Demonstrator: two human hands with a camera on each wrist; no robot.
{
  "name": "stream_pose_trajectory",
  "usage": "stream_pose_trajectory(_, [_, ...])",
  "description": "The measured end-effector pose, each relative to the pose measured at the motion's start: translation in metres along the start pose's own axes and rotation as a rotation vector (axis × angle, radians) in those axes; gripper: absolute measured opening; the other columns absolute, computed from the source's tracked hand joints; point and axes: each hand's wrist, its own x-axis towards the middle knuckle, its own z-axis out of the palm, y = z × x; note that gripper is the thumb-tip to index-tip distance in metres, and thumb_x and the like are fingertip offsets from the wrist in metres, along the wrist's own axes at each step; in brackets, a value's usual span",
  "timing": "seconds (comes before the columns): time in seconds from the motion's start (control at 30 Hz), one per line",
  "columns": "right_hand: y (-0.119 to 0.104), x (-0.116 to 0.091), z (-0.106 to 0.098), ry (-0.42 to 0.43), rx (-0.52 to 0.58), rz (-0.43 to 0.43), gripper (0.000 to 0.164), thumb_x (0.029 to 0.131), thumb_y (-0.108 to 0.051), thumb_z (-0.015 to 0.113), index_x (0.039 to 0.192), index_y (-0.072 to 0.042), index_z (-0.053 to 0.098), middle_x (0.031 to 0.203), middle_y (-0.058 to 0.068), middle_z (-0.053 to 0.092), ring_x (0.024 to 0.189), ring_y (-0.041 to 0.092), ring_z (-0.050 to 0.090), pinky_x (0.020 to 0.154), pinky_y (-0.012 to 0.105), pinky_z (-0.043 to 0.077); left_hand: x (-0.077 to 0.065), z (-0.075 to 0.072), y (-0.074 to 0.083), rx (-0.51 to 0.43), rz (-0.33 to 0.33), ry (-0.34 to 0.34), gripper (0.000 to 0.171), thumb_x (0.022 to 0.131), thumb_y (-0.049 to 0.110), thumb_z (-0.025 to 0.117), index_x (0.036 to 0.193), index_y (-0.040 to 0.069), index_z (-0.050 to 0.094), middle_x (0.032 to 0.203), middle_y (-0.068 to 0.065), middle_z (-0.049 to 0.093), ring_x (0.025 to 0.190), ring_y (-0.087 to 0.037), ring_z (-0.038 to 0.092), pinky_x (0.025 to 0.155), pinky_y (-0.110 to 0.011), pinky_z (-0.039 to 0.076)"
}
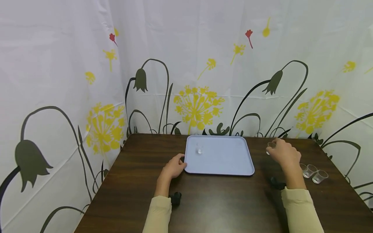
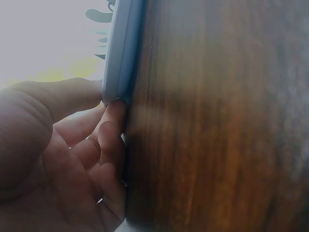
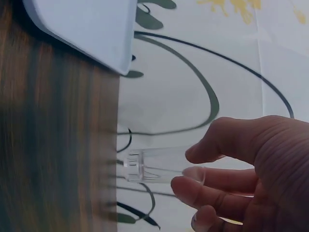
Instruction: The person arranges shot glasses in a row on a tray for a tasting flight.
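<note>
My left hand [image 1: 173,167] is at the left edge of a pale blue tray [image 1: 221,160]. In the left wrist view the thumb lies at the top of the tray's rim [image 2: 117,53], while curled fingers meet it from below. A small clear shot glass [image 1: 199,150] stands on the tray's left part. Right of the tray, my right hand [image 1: 285,156] holds another clear shot glass [image 3: 157,166] near its mouth between thumb and fingers. That glass is upright over the table, its thick base pointing down.
Three more clear shot glasses [image 1: 320,176] stand close together on the dark wooden table [image 1: 140,181], right of my right forearm. Behind the table's far edge hangs a white flower-print curtain [image 1: 186,38]. Dark wrist devices [image 1: 175,199] sit under both wrists.
</note>
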Motion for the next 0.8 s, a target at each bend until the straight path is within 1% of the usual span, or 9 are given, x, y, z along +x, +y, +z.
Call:
stream_pose_trajectory(0.07, [-0.006,0.001,0.003,0.019,0.009,-0.015,0.062,0.099,-0.039,0.058,0.146,0.001,0.056,0.136,0.035,0.064,0.111,0.059,0.065,0.082,0.067,0.049,-0.004,-0.002,0.001,-0.003,0.011,0.0,0.056,0.104,0.035,0.066,0.155,0.016,0.054,0.103,0.003,0.07,0.081,-0.019,0.063,0.072,-0.039,0.045])
stream_pose_trajectory(0.17, [-0.015,0.003,0.005,0.041,0.017,-0.033,0.061,0.098,-0.038,0.058,0.145,0.002,0.058,0.133,0.035,0.067,0.108,0.057,0.066,0.079,0.065,0.051,-0.013,-0.007,0.008,-0.008,0.012,-0.001,0.056,0.105,0.035,0.065,0.155,0.014,0.054,0.104,0.001,0.07,0.081,-0.019,0.062,0.071,-0.039,0.045])
stream_pose_trajectory(0.3, [-0.029,0.006,0.003,0.063,0.009,-0.065,0.059,0.099,-0.036,0.057,0.145,0.001,0.058,0.133,0.033,0.067,0.106,0.054,0.067,0.077,0.064,0.051,-0.038,-0.022,0.03,-0.054,0.018,-0.006,0.054,0.105,0.029,0.066,0.154,0.008,0.054,0.102,-0.005,0.07,0.08,-0.022,0.061,0.072,-0.039,0.046])
stream_pose_trajectory(0.4, [-0.038,0.009,0.0,0.079,-0.005,-0.103,0.058,0.099,-0.035,0.056,0.145,0.0,0.059,0.135,0.032,0.068,0.106,0.053,0.067,0.079,0.064,0.05,-0.05,-0.029,0.042,-0.074,0.025,-0.006,0.055,0.103,0.024,0.067,0.152,0.003,0.054,0.098,-0.007,0.069,0.078,-0.022,0.06,0.071,-0.038,0.046])
stream_pose_trajectory(0.47, [-0.045,0.01,-0.001,0.092,-0.016,-0.126,0.057,0.098,-0.035,0.057,0.144,0.0,0.06,0.134,0.031,0.068,0.107,0.052,0.068,0.079,0.064,0.05,-0.048,-0.028,0.039,-0.072,0.024,-0.013,0.056,0.104,0.026,0.066,0.154,0.005,0.053,0.097,-0.005,0.068,0.077,-0.02,0.059,0.07,-0.037,0.045])
stream_pose_trajectory(0.6, [-0.055,0.013,0.0,0.118,-0.02,-0.157,0.054,0.097,-0.034,0.06,0.14,-0.001,0.062,0.127,0.029,0.072,0.104,0.049,0.069,0.074,0.061,0.051,-0.039,-0.023,0.031,-0.063,0.036,-0.015,0.058,0.104,0.03,0.067,0.155,0.008,0.052,0.099,-0.003,0.068,0.077,-0.018,0.059,0.069,-0.036,0.046])
stream_pose_trajectory(0.7, [-0.063,0.015,0.005,0.13,-0.016,-0.176,0.051,0.096,-0.033,0.06,0.137,-0.001,0.064,0.123,0.027,0.074,0.101,0.046,0.07,0.073,0.06,0.052,-0.033,-0.02,0.026,-0.057,0.047,-0.006,0.058,0.104,0.031,0.068,0.155,0.008,0.052,0.099,-0.003,0.069,0.077,-0.019,0.059,0.068,-0.036,0.046])
stream_pose_trajectory(0.8, [-0.072,0.015,0.01,0.13,-0.022,-0.192,0.051,0.097,-0.033,0.06,0.138,-0.002,0.065,0.123,0.026,0.074,0.1,0.045,0.071,0.073,0.06,0.053,-0.027,-0.015,0.021,-0.052,0.033,-0.004,0.059,0.104,0.033,0.068,0.156,0.012,0.052,0.1,-0.001,0.068,0.078,-0.019,0.06,0.069,-0.037,0.046])
